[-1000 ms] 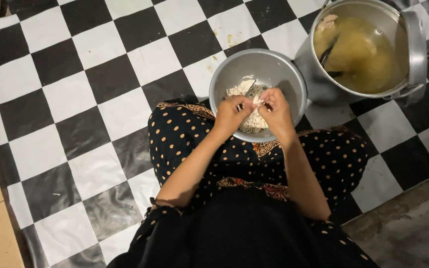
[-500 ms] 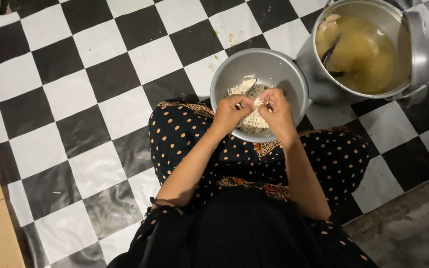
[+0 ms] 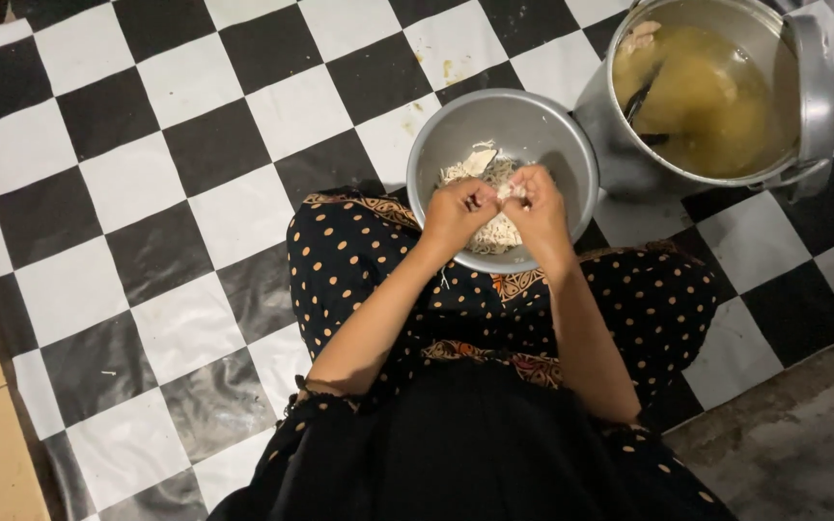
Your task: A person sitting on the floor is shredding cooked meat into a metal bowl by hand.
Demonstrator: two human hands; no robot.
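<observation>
Almost nothing has changed: both hands stay over the bowl (image 3: 504, 174) in the upper middle of the frame. Left hand (image 3: 458, 210) and right hand (image 3: 536, 214) pinch one pale meat piece (image 3: 506, 190), fingers pressed together; the shredding goes on.

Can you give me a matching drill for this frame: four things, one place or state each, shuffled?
Things:
1. metal bowl
2. large pot
3. hands
4. checkered mat

Places or states:
A. spread over the floor, black and white
B. in front of the knees, holds pale shredded food
C. together over the bowl, pinching a pale piece
D. upper right, filled with yellowish broth

Pairs: 1-B, 2-D, 3-C, 4-A
</observation>
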